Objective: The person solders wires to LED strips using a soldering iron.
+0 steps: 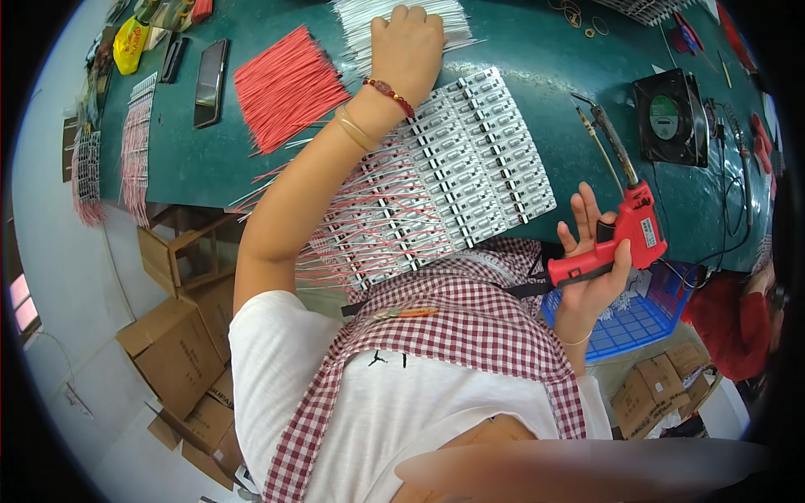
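Soldering gun point(644, 228) gripped in right hand point(594, 293), right of the circuit boards point(482, 159); left hand point(408, 46) over the far white wires point(459, 29), whether gripping any I cannot tell.

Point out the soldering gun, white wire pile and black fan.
Soldering gun point(641, 228): head view, red body.
White wire pile point(458, 27): head view, uncovered right part.
Black fan point(664, 117): head view, green hub.
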`<state>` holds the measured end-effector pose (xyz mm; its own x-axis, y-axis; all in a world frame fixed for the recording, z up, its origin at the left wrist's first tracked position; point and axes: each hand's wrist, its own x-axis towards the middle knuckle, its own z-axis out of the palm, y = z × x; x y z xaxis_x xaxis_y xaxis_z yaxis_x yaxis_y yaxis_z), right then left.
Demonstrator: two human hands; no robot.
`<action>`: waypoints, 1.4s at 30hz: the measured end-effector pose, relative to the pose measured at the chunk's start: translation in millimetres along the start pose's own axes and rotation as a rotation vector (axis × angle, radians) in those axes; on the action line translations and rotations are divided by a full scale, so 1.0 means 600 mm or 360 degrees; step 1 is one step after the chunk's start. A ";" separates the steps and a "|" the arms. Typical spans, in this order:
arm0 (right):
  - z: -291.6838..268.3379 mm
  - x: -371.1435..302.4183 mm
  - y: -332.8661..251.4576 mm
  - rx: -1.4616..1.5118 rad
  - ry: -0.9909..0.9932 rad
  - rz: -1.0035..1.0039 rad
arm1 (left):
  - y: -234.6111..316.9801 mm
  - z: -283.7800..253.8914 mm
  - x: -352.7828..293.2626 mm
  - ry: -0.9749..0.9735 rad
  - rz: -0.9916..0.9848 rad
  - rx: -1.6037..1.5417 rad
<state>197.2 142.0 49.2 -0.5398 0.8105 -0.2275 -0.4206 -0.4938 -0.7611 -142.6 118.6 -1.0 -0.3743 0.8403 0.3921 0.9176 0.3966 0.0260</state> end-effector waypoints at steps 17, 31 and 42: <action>-0.012 0.007 -0.012 0.0091 -0.0027 0.0029 | 0.007 -0.094 -0.018 0.0502 -0.0658 -0.2322; 0.003 0.005 -0.011 0.0028 -0.0001 0.0046 | 0.012 -0.098 -0.033 0.0331 -0.0637 -0.2103; 0.018 0.002 -0.007 -0.0111 0.0017 0.0034 | 0.004 -0.021 -0.004 -0.0260 0.0084 -0.0433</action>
<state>190.3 141.7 58.7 -0.5401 0.8035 -0.2504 -0.3572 -0.4883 -0.7962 -137.7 112.9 9.6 -0.3215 0.9141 0.2472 0.9302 0.2561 0.2631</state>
